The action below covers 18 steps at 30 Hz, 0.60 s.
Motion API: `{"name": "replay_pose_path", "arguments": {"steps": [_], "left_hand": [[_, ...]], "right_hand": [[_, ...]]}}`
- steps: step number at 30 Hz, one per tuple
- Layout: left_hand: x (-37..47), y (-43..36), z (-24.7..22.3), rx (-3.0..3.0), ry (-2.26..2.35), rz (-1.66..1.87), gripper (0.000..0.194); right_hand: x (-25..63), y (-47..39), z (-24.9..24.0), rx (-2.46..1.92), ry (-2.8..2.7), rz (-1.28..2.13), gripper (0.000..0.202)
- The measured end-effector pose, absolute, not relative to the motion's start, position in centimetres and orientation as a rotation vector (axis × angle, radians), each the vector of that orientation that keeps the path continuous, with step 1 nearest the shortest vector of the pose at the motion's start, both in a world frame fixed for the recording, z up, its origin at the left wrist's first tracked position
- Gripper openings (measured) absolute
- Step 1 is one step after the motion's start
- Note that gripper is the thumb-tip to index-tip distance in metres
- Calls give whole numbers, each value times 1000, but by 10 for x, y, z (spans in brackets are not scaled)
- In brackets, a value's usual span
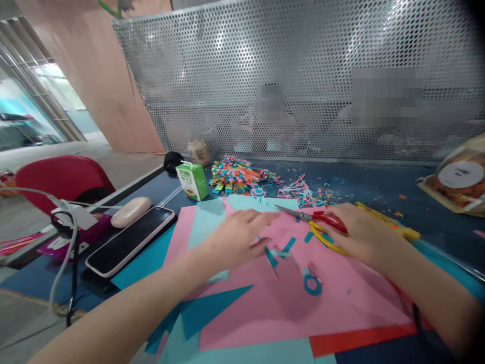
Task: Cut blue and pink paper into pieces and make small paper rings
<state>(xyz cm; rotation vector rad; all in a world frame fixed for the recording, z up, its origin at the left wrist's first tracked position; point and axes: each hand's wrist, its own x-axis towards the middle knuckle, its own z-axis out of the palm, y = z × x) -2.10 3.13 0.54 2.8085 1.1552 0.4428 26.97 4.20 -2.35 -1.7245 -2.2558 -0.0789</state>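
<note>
My left hand (242,236) hovers over the pink sheet (273,308), its fingers apart and slightly bent, close to small blue strips (289,244). In my right hand (346,227) are the red and yellow handles of the scissors (303,216); the blades point left across the sheet's far part. A teal paper ring (312,285) lies on the pink sheet, nearer to me than the scissors. Light blue sheets (206,222) and a dark teal triangle (212,308) lie at the left of the pink sheet.
A green drink carton (192,181) stands beside a heap of coloured fringed paper (235,174). A phone (131,241) and cables (62,283) are at the left. A snack bag (458,174) is at the far right. Behind stands a perforated metal screen (212,76).
</note>
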Motion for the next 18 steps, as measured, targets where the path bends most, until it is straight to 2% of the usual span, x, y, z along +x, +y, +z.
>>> {"name": "replay_pose_path", "arguments": {"steps": [2,5,7,11,18], "left_hand": [[-34,29,24,2661,1410,304,67],[-49,28,36,2470,1602,-123,116],[-54,29,33,2396,1654,-280,132],[-58,39,25,2393,1714,-289,134],[-77,56,26,2365,1684,-170,101]], "right_hand": [[279,45,-29,-1808,-2261,-183,10],[287,47,-37,-1909,-2311,-230,8],[288,47,-40,-1966,-2343,-226,9],[289,51,-38,-2091,-2400,-154,13],[291,62,-30,-2179,-2432,91,24]]}}
